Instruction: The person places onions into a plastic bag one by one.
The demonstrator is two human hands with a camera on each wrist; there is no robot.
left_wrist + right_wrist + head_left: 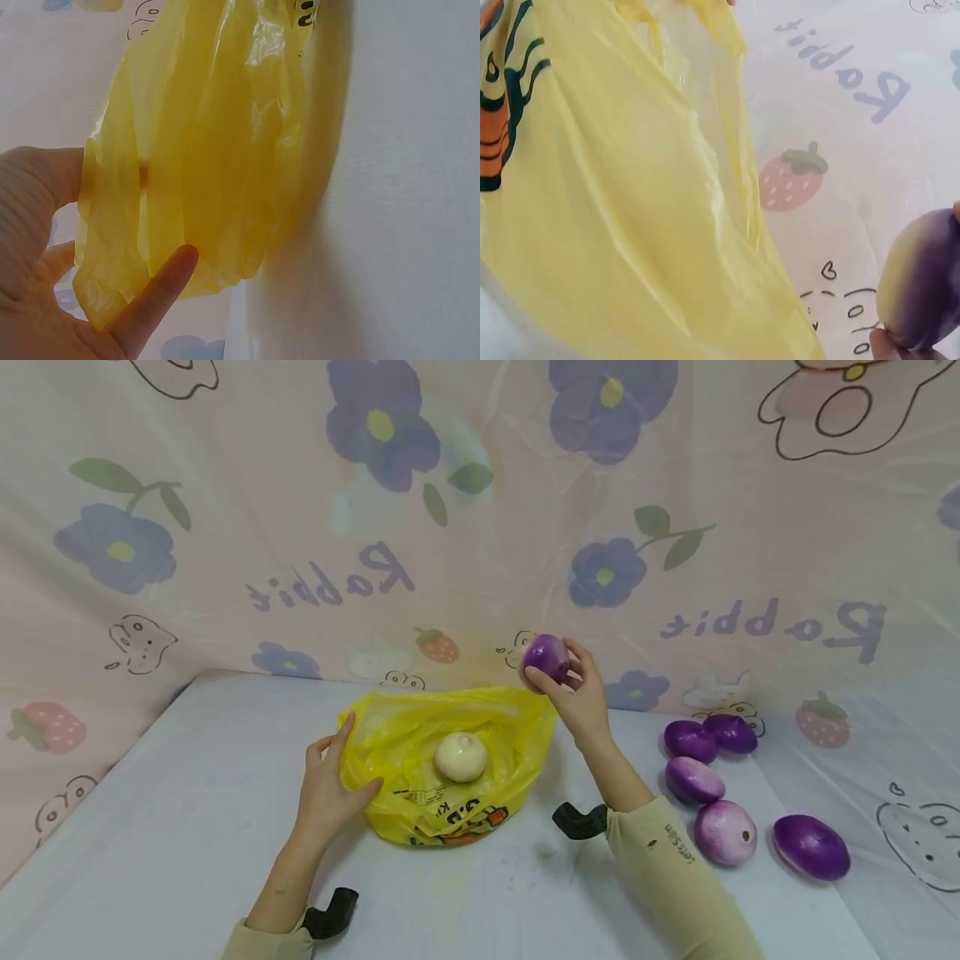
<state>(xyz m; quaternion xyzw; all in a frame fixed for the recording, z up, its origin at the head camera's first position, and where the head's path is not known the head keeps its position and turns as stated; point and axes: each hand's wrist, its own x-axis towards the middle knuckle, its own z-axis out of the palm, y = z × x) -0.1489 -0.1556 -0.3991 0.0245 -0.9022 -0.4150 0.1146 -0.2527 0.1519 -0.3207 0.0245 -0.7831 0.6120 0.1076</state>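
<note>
A yellow plastic bag (517, 760) lies on the table with its mouth spread, and a round white onion (461, 757) is inside it. My left hand (327, 785) holds the bag's left edge, with the thumb and fingers on either side of the thin plastic. In the left wrist view, one finger shows faintly through the bag (217, 150). Above the bag's right rim, my right hand (583, 693) grips a glossy purple onion (545, 658) between thumb and fingers. The right wrist view shows only part of that onion (922, 281), cut off by the frame edge.
Several more purple onions stand at the right of the white table (187, 827), among them a paler one (725, 832) and a dark one (812, 847). A patterned curtain (495, 527) hangs behind. Black wrist mounts (579, 821) project from both sleeves.
</note>
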